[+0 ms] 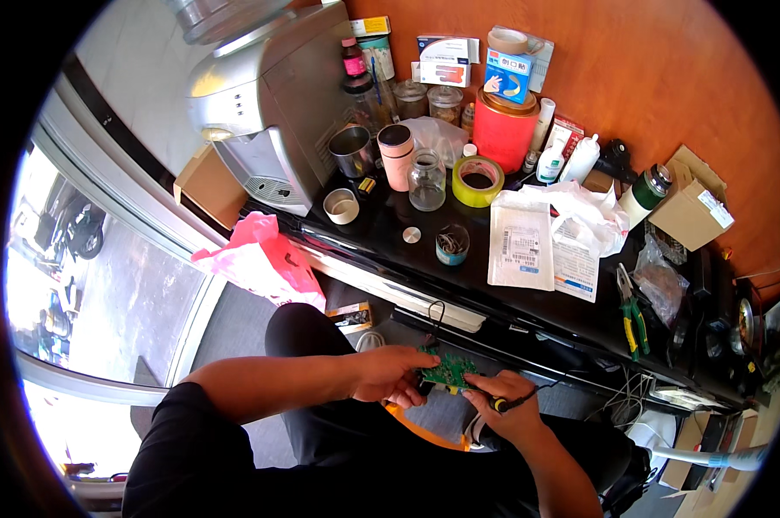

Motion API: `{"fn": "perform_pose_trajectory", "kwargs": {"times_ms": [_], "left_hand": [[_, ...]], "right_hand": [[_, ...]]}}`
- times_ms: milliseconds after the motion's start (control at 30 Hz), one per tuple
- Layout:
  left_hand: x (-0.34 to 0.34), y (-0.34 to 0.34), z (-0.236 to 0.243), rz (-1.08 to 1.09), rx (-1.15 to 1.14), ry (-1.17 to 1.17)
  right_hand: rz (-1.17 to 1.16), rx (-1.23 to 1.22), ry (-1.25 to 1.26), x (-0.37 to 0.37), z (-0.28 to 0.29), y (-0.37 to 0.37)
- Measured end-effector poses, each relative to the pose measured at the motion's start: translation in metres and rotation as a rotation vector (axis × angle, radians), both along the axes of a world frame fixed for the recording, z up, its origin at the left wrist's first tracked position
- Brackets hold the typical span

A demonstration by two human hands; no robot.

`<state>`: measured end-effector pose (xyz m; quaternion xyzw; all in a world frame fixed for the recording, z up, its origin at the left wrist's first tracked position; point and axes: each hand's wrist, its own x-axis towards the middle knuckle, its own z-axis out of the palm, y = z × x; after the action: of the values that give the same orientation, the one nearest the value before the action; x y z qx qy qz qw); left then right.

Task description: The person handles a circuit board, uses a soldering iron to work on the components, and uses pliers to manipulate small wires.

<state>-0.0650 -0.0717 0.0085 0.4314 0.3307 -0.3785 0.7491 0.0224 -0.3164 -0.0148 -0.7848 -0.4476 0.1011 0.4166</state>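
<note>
A green circuit board (449, 371) is held over my lap, with small parts on its face. My left hand (392, 375) grips the board's left end between thumb and fingers. At the opposite end is my right hand (504, 404), its fingertips at the board's edge. The same hand is closed around a slim black-and-yellow tool (499, 404), with a thin dark line trailing off to the right. The tool's exact kind and its tip are hidden by the fingers. A dark wire (435, 312) rises in a loop behind the board.
Ahead runs a black counter (381, 246) carrying a glass jar (427, 183), yellow tape (477, 181), papers (521, 246) and green-and-yellow pliers (632, 315). A water dispenser (273, 104) stands at left, above a pink plastic bag (265, 259). Loose cables (627, 397) hang at right.
</note>
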Motion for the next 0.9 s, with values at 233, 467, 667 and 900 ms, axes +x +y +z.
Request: {"fn": "perform_pose_trajectory", "kwargs": {"times_ms": [233,467,667,900], "left_hand": [[0.005,0.0,0.004,0.04,-0.016,-0.036],[-0.002,0.005,-0.004,0.062,-0.038,-0.055],[-0.004,0.007,-0.008,0.069,0.071,-0.12],[-0.008,0.014,-0.003,0.077,0.173,-0.16]], "right_hand": [[-0.045,0.053,0.028,0.003,-0.007,0.003],[-0.011,0.042,0.054,0.003,-0.015,0.008],[-0.04,-0.005,0.084,0.0,-0.005,0.017],[-0.066,0.031,0.145,0.004,-0.012,0.012]]}}
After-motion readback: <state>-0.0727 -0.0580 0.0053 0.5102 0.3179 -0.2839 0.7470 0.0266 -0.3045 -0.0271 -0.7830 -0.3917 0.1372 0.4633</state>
